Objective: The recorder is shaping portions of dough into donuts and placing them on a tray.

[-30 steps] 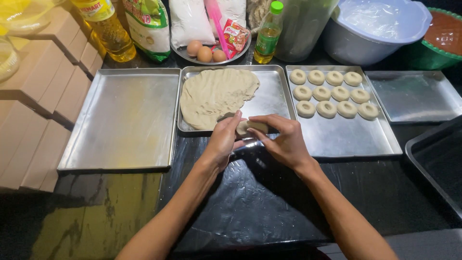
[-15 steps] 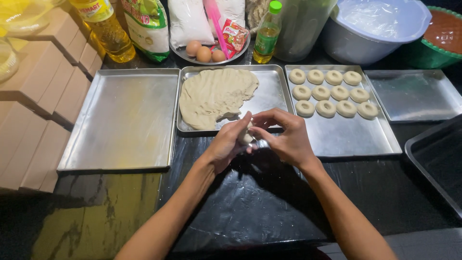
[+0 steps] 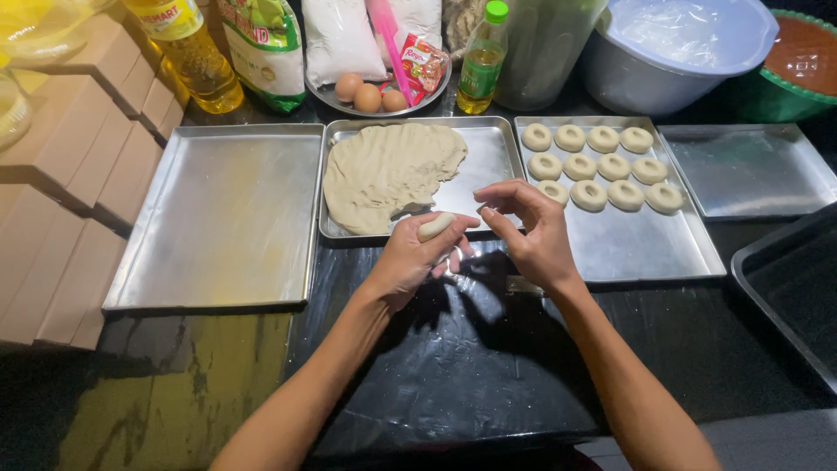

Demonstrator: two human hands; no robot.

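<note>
Left hand (image 3: pixel 410 262) with a small roll of dough (image 3: pixel 435 227) clasped in its grip at the near edge of the middle tray (image 3: pixel 488 166); right hand (image 3: pixel 527 231) just beside, fingers curled, grasping nothing. Behind: yellow oil bottle (image 3: pixel 187 52), green-and-white bag (image 3: pixel 266 48), white sack (image 3: pixel 336 39), small green-capped bottle (image 3: pixel 481 61).

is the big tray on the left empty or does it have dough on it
Empty: the left tray shows only bare metal, while the dough slab lies in the middle tray.
</note>
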